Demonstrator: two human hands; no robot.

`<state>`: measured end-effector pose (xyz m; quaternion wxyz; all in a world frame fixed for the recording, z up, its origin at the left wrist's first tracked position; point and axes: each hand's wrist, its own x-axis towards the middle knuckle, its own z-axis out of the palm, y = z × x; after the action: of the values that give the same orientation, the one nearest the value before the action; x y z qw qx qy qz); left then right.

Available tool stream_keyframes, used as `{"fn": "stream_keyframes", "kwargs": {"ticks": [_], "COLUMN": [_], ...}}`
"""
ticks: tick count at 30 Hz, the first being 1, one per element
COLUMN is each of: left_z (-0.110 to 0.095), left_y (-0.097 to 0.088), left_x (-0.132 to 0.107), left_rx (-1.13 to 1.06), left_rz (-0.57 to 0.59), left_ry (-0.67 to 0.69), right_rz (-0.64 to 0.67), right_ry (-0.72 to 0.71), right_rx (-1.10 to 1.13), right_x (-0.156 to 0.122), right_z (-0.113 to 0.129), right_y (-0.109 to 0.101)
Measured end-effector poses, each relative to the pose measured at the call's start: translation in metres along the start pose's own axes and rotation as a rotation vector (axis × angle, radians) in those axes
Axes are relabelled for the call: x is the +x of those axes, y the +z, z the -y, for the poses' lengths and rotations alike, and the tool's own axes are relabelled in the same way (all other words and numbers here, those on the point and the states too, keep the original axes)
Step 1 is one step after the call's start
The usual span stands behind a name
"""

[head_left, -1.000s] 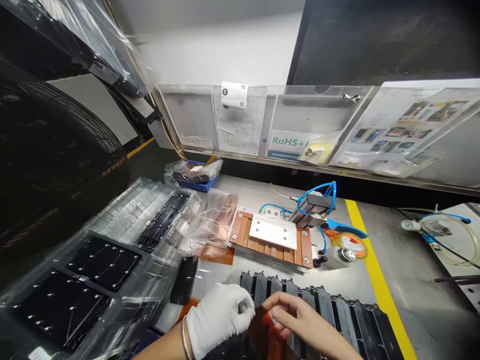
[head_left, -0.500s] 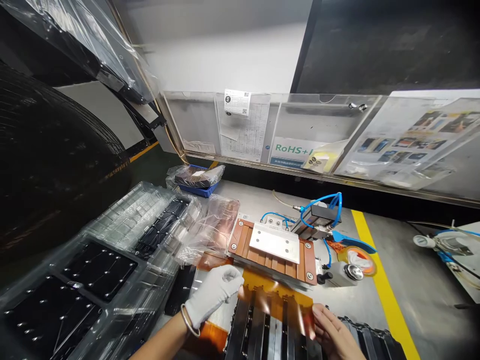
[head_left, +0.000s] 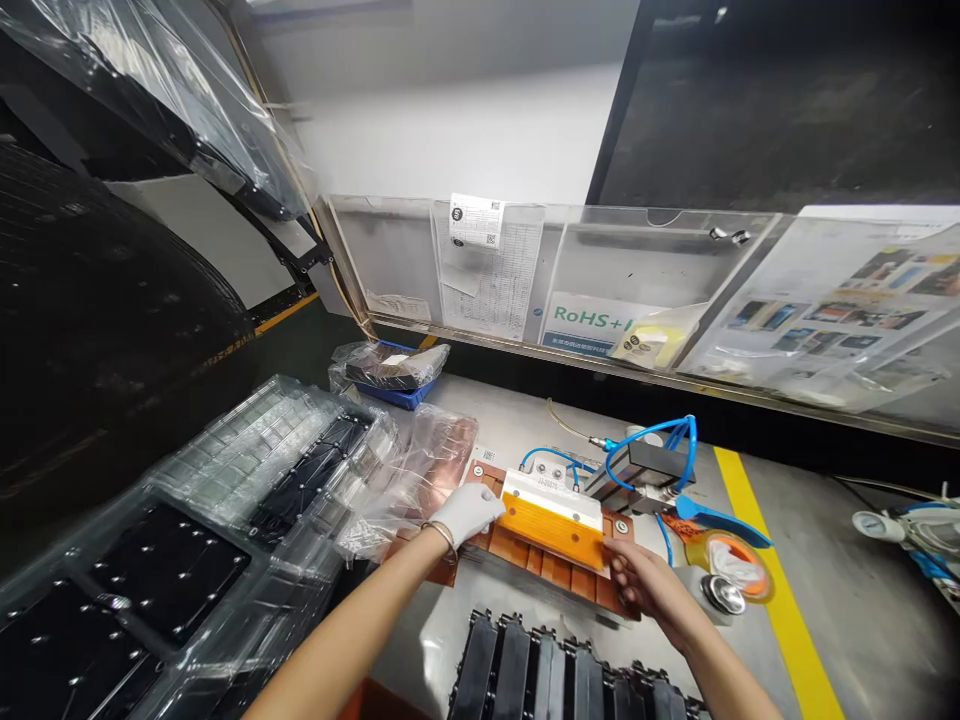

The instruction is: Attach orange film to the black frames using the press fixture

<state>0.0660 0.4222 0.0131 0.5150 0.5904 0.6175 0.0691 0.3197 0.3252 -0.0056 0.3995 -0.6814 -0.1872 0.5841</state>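
An amber film (head_left: pixel 551 532) spans the white plate (head_left: pixel 551 490) of the brown fixture (head_left: pixel 541 566), though whether it touches the plate cannot be told. At the fixture's left the gloved left hand (head_left: pixel 471 510) pinches one end in narrowed fingers; at its right the bare right hand (head_left: pixel 646 578) grips the other end between its fingers. Black strips (head_left: pixel 512 662) lie on the near side of the fixture.

Metal counter (head_left: pixel 847 590), yellow stripe (head_left: pixel 776 590) on its right, pale wall (head_left: pixel 465 115) and dark panel (head_left: pixel 787 110) beyond the counter, dark floor (head_left: pixel 304 350) left of the counter
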Motion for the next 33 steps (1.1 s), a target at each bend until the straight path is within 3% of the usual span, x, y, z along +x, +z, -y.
{"fn": "stream_keyframes", "kwargs": {"ticks": [6,17,25,28,30,33], "left_z": [-0.006,0.0,0.004,0.01,0.021,0.052], "left_y": [-0.002,0.0,-0.007,-0.02,-0.021,-0.001], "left_x": [0.01,0.017,0.014,-0.009,-0.039,-0.1], "left_rx": [0.082,0.114,0.071,0.061,0.065,0.061], "left_rz": [-0.012,-0.027,-0.079,-0.162,-0.239,-0.266], "left_ry": [-0.016,0.014,0.017,0.007,0.009,-0.005], "right_rz": [-0.013,0.0,-0.019,-0.036,-0.036,-0.015], "right_ry": [0.052,0.045,0.005,-0.049,-0.102,-0.16], "right_rx": [-0.012,-0.047,-0.289,-0.362,-0.359,-0.313], "right_x": [0.017,0.014,0.013,0.007,-0.005,-0.031], "right_z": [0.0,0.013,0.02,0.022,0.019,0.003], "right_y": [-0.001,0.002,-0.008,-0.024,-0.036,-0.05]}}
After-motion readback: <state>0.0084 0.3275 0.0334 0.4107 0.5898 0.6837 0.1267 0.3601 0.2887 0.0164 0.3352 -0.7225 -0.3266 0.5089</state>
